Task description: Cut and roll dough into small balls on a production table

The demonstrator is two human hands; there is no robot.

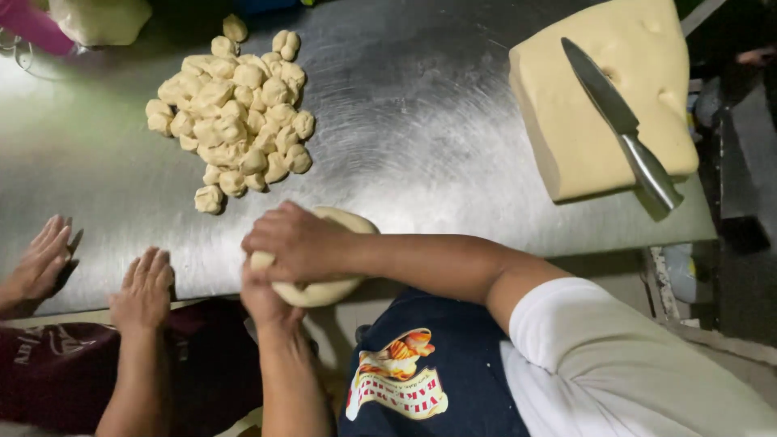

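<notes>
From where I watch, the dough lump (320, 283) sits at the near edge of the worktop (421, 137), partly overhanging; I judge a hard push could tip it off. My right hand (295, 243) lies curled over its top, my left hand (263, 295) cups its near side, both grips closed around it. Left of the grip, another person's hands (142, 287) rest flat. Beyond lies the pile of dough pieces (235, 109); far right, a knife (623, 125) rests on a dough block (566, 121).

The one camera sits on my head, looking steeply down and close over the steel desk (421, 121) edge at my hands.
</notes>
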